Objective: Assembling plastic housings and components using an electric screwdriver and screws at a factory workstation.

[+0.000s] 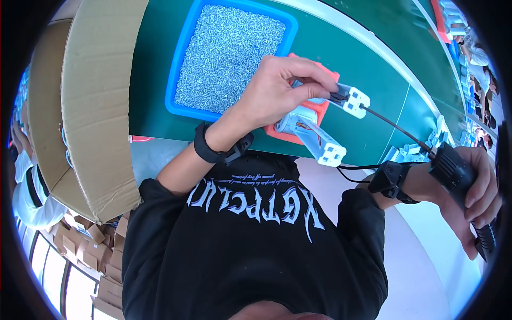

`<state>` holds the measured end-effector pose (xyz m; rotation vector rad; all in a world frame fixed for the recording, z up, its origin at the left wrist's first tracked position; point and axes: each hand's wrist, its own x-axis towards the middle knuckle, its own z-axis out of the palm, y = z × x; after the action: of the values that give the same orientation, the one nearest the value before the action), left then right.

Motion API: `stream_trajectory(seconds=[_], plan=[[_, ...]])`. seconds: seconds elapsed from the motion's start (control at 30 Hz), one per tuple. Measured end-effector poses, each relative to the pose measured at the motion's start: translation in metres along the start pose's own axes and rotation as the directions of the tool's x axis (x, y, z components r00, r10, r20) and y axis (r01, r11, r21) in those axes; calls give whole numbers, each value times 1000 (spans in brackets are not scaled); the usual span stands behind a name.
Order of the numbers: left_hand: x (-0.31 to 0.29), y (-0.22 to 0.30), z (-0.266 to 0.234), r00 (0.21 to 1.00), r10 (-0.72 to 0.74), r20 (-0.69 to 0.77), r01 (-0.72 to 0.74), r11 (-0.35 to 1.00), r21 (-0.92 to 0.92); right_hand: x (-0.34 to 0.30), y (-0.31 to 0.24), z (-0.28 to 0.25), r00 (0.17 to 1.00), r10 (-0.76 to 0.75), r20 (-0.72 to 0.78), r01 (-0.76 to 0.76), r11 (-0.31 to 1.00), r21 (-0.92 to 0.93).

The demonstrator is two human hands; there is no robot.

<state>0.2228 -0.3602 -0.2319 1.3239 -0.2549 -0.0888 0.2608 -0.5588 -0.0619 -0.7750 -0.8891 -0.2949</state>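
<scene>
My left hand [274, 88] pinches a pale blue plastic housing [354, 102] between thumb and fingertips, with dark wires visible inside it. My right hand [477, 186] is wrapped around a black electric screwdriver [452, 169]. The screwdriver's long thin bit reaches the white end of that housing; whether it sits in a screw is too small to tell. Below my left hand, a second pale blue housing [320, 140] with coloured wires inside slants out of a red-orange fixture [282, 134]. Part of the fixture is hidden behind my left hand.
A blue tray [172, 98] full of small silvery screws [229, 53] stands beyond my left forearm on the green table [154, 64]. A large cardboard box [101, 106] rises at the left. More pale blue parts [408, 153] lie near my right wrist. Black cables [354, 168] run below them.
</scene>
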Motion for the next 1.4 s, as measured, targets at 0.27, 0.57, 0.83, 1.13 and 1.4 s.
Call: stream_trajectory(seconds=[0.27,0.57,0.83,1.13,1.4], plan=[[-5,-12,8,996,58,-62,-63,994,-92,-6,13,4,1000,-2,-8,3,1000,26],[-6,5,1,887,454,-83,-383,825,414,1,-16,-35,944,224,241,-232,973,4],[-40,13,-49,980,-198,-22,114,468,876,-4,13,-29,769,333,546,-283,943,-176],[-36,9,-53,993,-120,5,63,554,830,-6,19,-23,768,348,538,-295,937,-186],[-13,7,-23,993,82,-86,-27,861,507,2,22,-25,708,381,595,-337,922,-189]])
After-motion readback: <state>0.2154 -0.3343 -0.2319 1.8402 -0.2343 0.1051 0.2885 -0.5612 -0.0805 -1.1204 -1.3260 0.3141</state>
